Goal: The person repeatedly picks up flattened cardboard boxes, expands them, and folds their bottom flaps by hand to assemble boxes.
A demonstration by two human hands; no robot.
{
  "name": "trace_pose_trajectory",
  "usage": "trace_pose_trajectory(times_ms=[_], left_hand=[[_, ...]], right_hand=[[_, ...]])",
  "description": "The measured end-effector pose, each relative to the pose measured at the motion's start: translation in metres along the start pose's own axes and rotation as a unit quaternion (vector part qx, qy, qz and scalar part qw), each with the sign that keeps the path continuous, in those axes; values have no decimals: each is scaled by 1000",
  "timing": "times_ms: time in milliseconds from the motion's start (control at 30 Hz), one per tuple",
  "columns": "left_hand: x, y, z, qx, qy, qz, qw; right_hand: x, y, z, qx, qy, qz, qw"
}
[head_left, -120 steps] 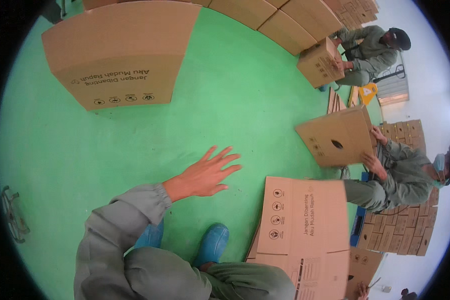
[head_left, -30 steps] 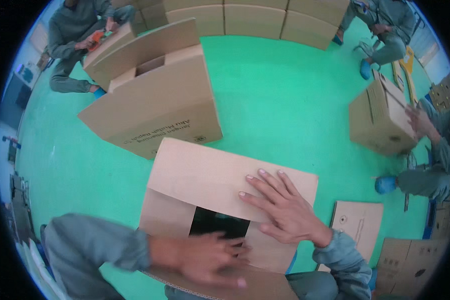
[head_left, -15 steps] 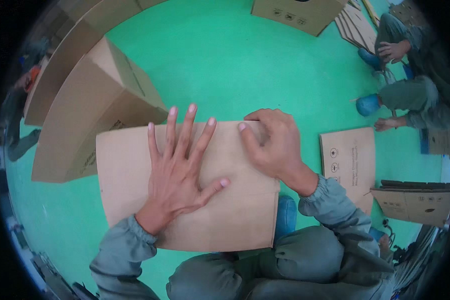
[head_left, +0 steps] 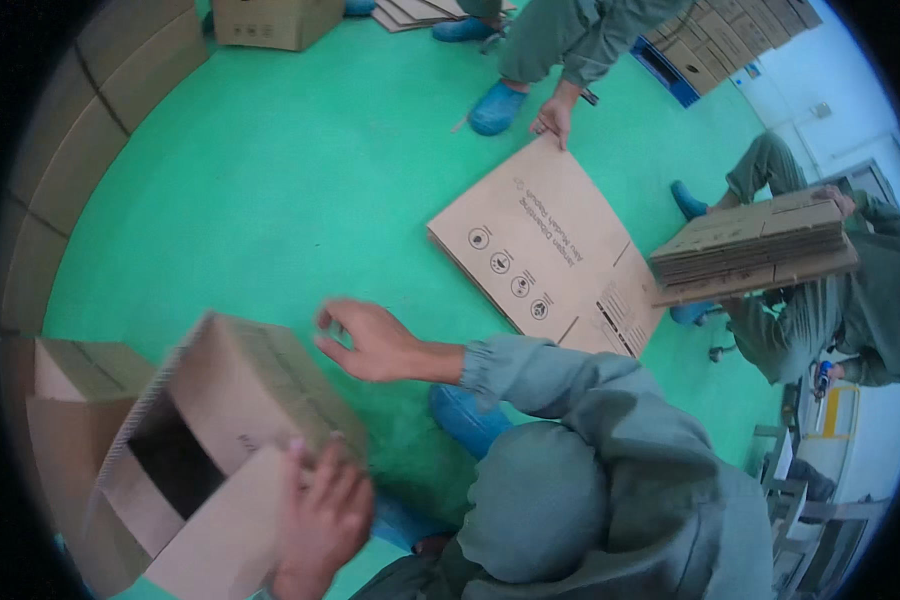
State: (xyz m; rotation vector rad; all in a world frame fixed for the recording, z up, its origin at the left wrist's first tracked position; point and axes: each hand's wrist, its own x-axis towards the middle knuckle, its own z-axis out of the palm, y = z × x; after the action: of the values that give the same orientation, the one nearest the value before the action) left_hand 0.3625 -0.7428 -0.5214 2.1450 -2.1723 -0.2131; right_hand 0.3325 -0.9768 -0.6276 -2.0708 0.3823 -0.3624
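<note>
At the lower left stands a brown cardboard box (head_left: 285, 375), its open side showing a dark inside and a flap toward me. My left hand (head_left: 325, 520) rests on the near edge of the flap, fingers stretched out along the cardboard and slightly blurred. Its thumb does not show. My right hand (head_left: 370, 340) is in the air just beyond the box, apart from it. Its fingers are loosely bent, with a gap to the thumb and nothing held.
Across from me a person's hand (head_left: 555, 118) grips a printed flat carton (head_left: 545, 240). Another person at right holds a stack of flattened cartons (head_left: 750, 240). More boxes (head_left: 80, 400) line the left. A box (head_left: 270, 22) stands far off on the green floor (head_left: 300, 180).
The view has swung to the right. My right hand has come off the cardboard, and the box now shows its open side at lower left. The flat carton is now in a person's hand.
</note>
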Motion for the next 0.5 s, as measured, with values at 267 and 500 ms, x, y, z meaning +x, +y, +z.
trace_pose_trajectory(times_ms=[267, 500], left_hand=[[-47, -153, 40, 245, 85, -206, 944], [-68, -186, 92, 214, 216, -309, 901]], right_hand=[[-282, 177, -66, -81, -188, 446, 871], [-513, 249, -131, -4, 67, 778, 625]])
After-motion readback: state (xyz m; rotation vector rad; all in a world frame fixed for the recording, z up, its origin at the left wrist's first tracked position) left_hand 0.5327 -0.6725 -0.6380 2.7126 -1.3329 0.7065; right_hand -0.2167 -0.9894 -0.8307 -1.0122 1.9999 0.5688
